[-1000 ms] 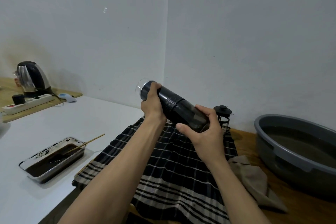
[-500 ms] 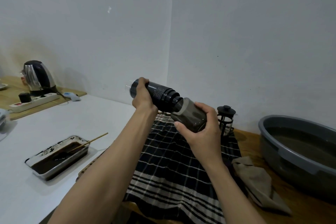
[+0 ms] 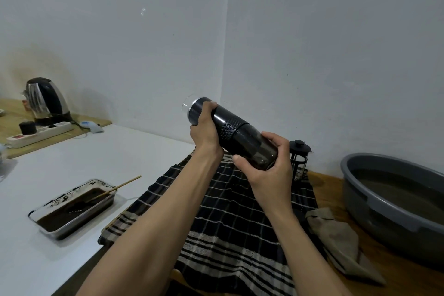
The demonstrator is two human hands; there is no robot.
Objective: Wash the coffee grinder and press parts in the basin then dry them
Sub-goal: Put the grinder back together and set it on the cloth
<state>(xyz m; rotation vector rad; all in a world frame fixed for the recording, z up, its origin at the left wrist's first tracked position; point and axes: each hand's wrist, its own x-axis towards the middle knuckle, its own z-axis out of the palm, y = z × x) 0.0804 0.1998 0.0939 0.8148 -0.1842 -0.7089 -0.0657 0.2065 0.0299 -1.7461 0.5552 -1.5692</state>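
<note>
White counter (image 3: 72, 166) with coffee-filled metal tray (image 3: 74, 209), wooden top (image 3: 336, 190) with plaid cloth (image 3: 228, 223), grey basin (image 3: 394, 199)

Walls (image 3: 336, 31): two, plain pale grey-white, meeting in a vertical corner behind the table's far edge; faint yellowish stain on the left wall above the kettle (image 3: 45, 98). Table (image 3: 72, 158): white top at left, bare wood along the far-left edge and right side. Light: soft, even.

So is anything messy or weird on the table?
A little. The metal tray holds dark liquid, with dark splatter on its rim and a wooden stick left leaning in it. The beige cloth lies crumpled beside the basin.
</note>
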